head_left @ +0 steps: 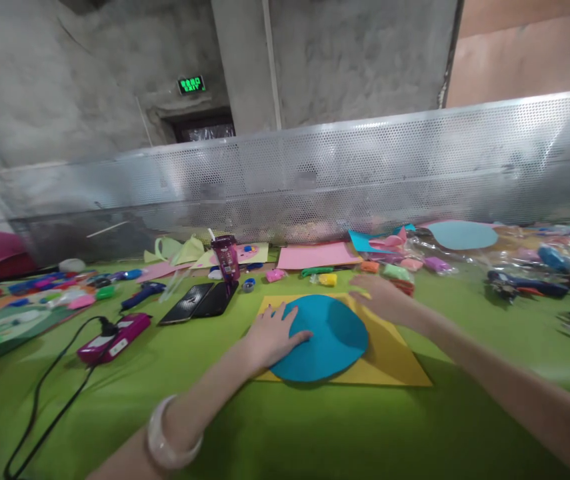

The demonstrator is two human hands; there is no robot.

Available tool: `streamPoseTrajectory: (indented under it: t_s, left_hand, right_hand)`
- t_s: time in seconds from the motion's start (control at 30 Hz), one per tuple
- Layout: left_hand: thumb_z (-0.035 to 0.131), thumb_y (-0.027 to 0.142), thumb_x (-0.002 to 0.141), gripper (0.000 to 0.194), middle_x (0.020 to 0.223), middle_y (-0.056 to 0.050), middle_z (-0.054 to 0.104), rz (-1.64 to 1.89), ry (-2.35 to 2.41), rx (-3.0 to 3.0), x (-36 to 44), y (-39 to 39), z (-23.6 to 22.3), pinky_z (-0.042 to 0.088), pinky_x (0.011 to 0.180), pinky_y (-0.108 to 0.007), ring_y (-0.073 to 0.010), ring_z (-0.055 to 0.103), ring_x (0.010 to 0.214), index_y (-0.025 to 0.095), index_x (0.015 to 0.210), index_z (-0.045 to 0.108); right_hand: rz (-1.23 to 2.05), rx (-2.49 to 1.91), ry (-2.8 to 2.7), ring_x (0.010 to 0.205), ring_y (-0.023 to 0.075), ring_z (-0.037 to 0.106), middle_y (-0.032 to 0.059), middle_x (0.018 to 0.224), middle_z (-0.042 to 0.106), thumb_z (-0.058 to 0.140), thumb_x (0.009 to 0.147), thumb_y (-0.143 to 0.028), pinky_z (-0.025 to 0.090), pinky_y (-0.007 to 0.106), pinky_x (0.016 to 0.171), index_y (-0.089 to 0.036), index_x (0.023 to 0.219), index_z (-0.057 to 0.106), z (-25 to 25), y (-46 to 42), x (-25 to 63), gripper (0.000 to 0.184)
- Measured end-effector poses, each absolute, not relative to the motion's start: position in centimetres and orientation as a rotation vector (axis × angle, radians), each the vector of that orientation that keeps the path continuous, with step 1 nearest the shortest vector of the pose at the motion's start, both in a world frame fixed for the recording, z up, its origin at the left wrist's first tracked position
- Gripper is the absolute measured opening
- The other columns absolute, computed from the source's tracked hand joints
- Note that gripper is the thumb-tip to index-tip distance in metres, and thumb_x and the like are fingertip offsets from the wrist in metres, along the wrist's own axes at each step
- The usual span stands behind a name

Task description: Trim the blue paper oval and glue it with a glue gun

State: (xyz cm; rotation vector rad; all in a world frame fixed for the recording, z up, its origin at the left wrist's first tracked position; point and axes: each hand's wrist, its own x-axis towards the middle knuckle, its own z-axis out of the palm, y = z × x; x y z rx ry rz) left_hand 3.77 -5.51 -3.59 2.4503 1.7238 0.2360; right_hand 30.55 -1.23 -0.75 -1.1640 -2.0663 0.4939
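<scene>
Blue paper disc (327, 340): flat, roughly round, matte, lying on a yellow sheet (395, 357) at the centre of the green table cover (315, 433); the disc overhangs the sheet's near-left edge slightly. Left hand (269, 333): fingers spread and flat, pressing the disc's rim at 9 o'clock; a pale bangle (167, 440) sits on that wrist. Right hand (382, 297): open, palm down, resting at the disc's 1 o'clock edge on the yellow sheet; grips nothing. Two dark phones (199, 301) lie at 10 o'clock, apart from the sheet; clay packets (327, 279) crowd 12 o'clock; bare green cover from 4 to 8 o'clock.
</scene>
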Motion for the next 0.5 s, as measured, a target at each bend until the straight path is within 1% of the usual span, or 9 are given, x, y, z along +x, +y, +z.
streamPoseTrajectory:
  t_s: [0.03, 0.07, 0.1, 0.17, 0.2, 0.27, 0.37, 0.43, 0.5]
  left_hand:
    - [0.025, 0.069, 0.076, 0.078, 0.140, -0.016, 0.032, 0.282, 1.767, 2.469, 4.1, -6.1, -3.7, 0.024, 0.098, -0.053, -0.0391, 0.029, 0.125, 0.018, 0.135, 0.034]
    - [0.024, 0.064, 0.079, 0.072, 0.137, -0.017, 0.037, 0.337, 1.800, 2.489, 4.3, -6.7, -3.8, 0.027, 0.097, -0.051, -0.0376, 0.034, 0.123, 0.017, 0.132, 0.039]
    - [0.023, 0.059, 0.083, 0.066, 0.133, -0.017, 0.042, 0.392, 1.817, 2.514, 4.5, -7.2, -3.8, 0.029, 0.096, -0.049, -0.0353, 0.039, 0.119, 0.015, 0.128, 0.044]
    - [0.020, 0.048, 0.088, 0.056, 0.124, -0.015, 0.052, 0.500, 1.805, 2.566, 4.5, -8.2, -3.8, 0.030, 0.097, -0.045, -0.0297, 0.046, 0.114, 0.014, 0.118, 0.054]
    - [0.020, 0.045, 0.088, 0.054, 0.120, -0.013, 0.055, 0.534, 1.772, 2.586, 4.4, -8.8, -3.8, 0.029, 0.099, -0.044, -0.0275, 0.046, 0.113, 0.015, 0.113, 0.057]
    - [0.025, 0.050, 0.087, 0.051, 0.124, -0.008, 0.053, 0.529, 1.662, 2.593, 3.9, -9.7, -3.7, 0.026, 0.102, -0.044, -0.0260, 0.043, 0.116, 0.020, 0.112, 0.058]
    - [0.030, 0.060, 0.081, 0.059, 0.140, -0.003, 0.035, 0.359, 1.513, 2.567, 3.2, -10.7, -3.9, 0.018, 0.104, -0.050, -0.0286, 0.028, 0.128, 0.028, 0.130, 0.040]
    - [0.029, 0.062, 0.081, 0.064, 0.145, -0.002, 0.024, 0.273, 1.489, 2.564, 3.0, -10.9, -4.0, 0.012, 0.104, -0.054, -0.0300, 0.016, 0.132, 0.031, 0.136, 0.027]
    - [0.025, 0.062, 0.082, 0.063, 0.146, 0.000, 0.018, 0.230, 1.485, 2.564, 3.0, -10.9, -4.1, 0.008, 0.104, -0.055, -0.0297, 0.010, 0.133, 0.033, 0.137, 0.021]
  right_hand:
    - [0.518, -1.114, -2.200, 0.120, 0.0306, 0.037, 0.0055, 0.117, 0.056, 0.057, 0.075, -0.045, 0.015, 0.047, 0.104, -0.022, 0.104, 0.063, -1.0, -2.5, 29.7, 0.037]
    - [0.548, -1.065, -2.470, 0.126, 0.0305, 0.029, 0.0042, 0.131, 0.046, 0.053, 0.076, -0.050, 0.010, 0.049, 0.105, -0.024, 0.119, 0.054, -1.3, -3.6, 29.1, 0.050]
    - [0.542, -1.045, -2.616, 0.129, 0.0293, 0.022, 0.0034, 0.138, 0.036, 0.048, 0.079, -0.054, 0.009, 0.048, 0.106, -0.025, 0.129, 0.044, -1.6, -4.5, 28.7, 0.058]
    - [0.487, -1.075, -2.787, 0.132, 0.0276, 0.012, 0.0026, 0.144, 0.021, 0.037, 0.083, -0.058, 0.010, 0.048, 0.106, -0.025, 0.137, 0.028, -2.2, -5.8, 28.5, 0.065]
    - [0.442, -1.107, -2.791, 0.132, 0.0270, 0.011, 0.0025, 0.145, 0.019, 0.033, 0.084, -0.059, 0.012, 0.047, 0.106, -0.024, 0.138, 0.026, -2.4, -6.1, 28.6, 0.065]
    - [0.336, -1.146, -2.754, 0.131, 0.0265, 0.016, 0.0031, 0.143, 0.024, 0.030, 0.085, -0.059, 0.013, 0.046, 0.107, -0.024, 0.137, 0.030, -2.5, -6.4, 28.9, 0.063]
    - [0.171, -1.129, -2.711, 0.129, 0.0270, 0.024, 0.0041, 0.137, 0.038, 0.029, 0.086, -0.056, 0.009, 0.049, 0.106, -0.025, 0.131, 0.041, -2.4, -6.8, 29.3, 0.056]
    - [0.126, -1.134, -2.716, 0.128, 0.0288, 0.025, 0.0050, 0.136, 0.040, 0.030, 0.086, -0.056, 0.007, 0.053, 0.106, -0.026, 0.130, 0.042, -2.2, -7.5, 29.3, 0.055]
    - [0.115, -1.166, -2.722, 0.129, 0.0308, 0.022, 0.0057, 0.137, 0.037, 0.032, 0.084, -0.058, 0.008, 0.055, 0.105, -0.026, 0.131, 0.042, -2.2, -8.6, 29.4, 0.057]
